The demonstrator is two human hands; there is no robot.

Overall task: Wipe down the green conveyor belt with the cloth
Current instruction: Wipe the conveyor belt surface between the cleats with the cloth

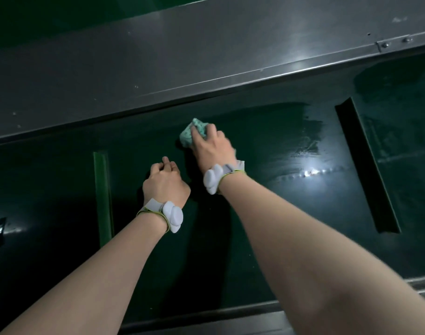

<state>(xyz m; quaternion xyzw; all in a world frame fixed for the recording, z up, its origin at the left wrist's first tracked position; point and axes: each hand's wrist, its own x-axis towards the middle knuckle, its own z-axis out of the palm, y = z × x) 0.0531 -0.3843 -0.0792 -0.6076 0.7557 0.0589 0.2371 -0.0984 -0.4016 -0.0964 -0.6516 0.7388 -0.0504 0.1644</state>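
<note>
Dim light is falling over the green conveyor belt (267, 213), which is filling most of what I am seeing, with a bright glare sitting on a wet, streaked patch to the right of my wiping hand. Nearest to me, my two forearms are reaching out over the belt, each wearing a white wrist sensor (172, 215). My left hand (165, 183) is hovering or resting just behind and left of the grip, fingers curled in loosely and holding nothing; I cannot tell whether it is touching the belt. Left of it a raised green cleat (102, 197) is crossing the belt, and another dark cleat (366, 165) is standing well to the right.

Just beyond, my right hand (212, 147) is pressing the teal cloth (192, 132) flat against the belt, fingers spread over its top and curled around the bunched wad, so the cloth is pinned between palm and belt.

To do this well, I am judging that I should be keeping the palm flat and the pressure even, overlapping each pass with the wet streaks to the right, and working up to the edge under the steel side rail (206, 68) beyond the cloth. Bunching is shrinking the contact area, so I would be spreading the cloth wider and running it along each cleat's base.
</note>
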